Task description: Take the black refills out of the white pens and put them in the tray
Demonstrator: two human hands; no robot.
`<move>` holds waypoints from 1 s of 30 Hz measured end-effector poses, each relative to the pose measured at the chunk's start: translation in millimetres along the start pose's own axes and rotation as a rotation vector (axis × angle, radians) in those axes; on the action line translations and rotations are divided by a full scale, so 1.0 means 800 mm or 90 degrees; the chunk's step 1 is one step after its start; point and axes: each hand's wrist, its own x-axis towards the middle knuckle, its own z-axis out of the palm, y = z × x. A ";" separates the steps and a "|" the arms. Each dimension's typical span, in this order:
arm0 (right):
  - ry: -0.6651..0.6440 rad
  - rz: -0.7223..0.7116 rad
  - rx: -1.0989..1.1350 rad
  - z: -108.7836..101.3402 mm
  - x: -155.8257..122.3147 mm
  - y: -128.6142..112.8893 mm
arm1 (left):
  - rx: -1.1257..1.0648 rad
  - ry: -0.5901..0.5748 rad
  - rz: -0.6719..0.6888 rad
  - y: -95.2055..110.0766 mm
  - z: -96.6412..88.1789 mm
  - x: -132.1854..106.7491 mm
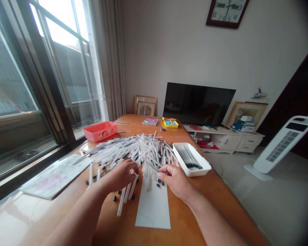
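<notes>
My right hand [176, 181] pinches one end of a thin clear plastic tube [152, 165], which slants up and left over the pile. My left hand [123, 176] hangs at the near edge of the pile with its fingers curled together; what they hold, if anything, is hidden. A big heap of clear and whitish tubes [125, 147] spreads across the table ahead of both hands. Beneath them lies a white sheet [154, 213]. Small black caps [158, 183] are scattered beside my right fingers, and several loose tubes [122, 201] lie below my left hand.
A white tray [207, 168] with dark-tipped slender sticks stands right of the heap. A red plastic basket [100, 132] sits at the back left, above a large paper booklet [53, 177]. Farther back are a yellow box [170, 124] and a colourful booklet [150, 121].
</notes>
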 end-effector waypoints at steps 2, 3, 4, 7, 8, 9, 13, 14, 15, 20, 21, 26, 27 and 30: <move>0.005 0.000 -0.009 0.000 0.000 -0.002 | 0.039 -0.012 0.033 0.001 0.006 0.001; 0.008 0.000 -0.013 0.000 -0.001 -0.002 | 0.048 -0.014 0.043 0.001 0.009 0.002; 0.010 0.001 -0.016 0.000 -0.001 -0.003 | 0.054 -0.015 0.050 0.001 0.012 0.003; 0.013 0.006 -0.019 0.000 -0.002 -0.005 | 0.057 -0.020 0.058 0.001 0.016 0.007; 0.013 0.006 -0.016 0.000 -0.002 -0.006 | 0.054 -0.021 0.061 0.001 0.016 0.007; 0.012 0.007 -0.012 0.000 -0.002 -0.006 | 0.051 -0.020 0.066 0.002 0.015 0.007; 0.007 0.006 0.004 0.001 -0.001 -0.006 | 0.047 -0.022 0.084 0.007 0.010 0.003; 0.007 0.008 0.006 0.002 -0.001 -0.006 | 0.051 -0.023 0.084 0.008 0.009 0.002; 0.007 0.010 0.006 0.002 -0.001 -0.007 | 0.058 -0.027 0.083 0.009 0.009 0.001; 0.015 0.014 -0.014 0.003 -0.002 -0.009 | 0.079 -0.036 0.077 0.006 0.013 0.002; 0.015 0.014 -0.018 0.003 -0.002 -0.010 | 0.069 -0.030 0.073 0.005 0.014 0.003; 0.006 0.005 -0.014 0.003 -0.004 -0.010 | -0.164 0.065 -0.031 0.005 0.012 0.009; 0.002 0.003 -0.012 0.003 -0.004 -0.010 | -0.251 0.093 -0.056 0.006 0.009 0.010; -0.017 -0.003 -0.011 0.004 -0.004 -0.009 | -0.503 0.180 -0.121 0.007 0.001 0.012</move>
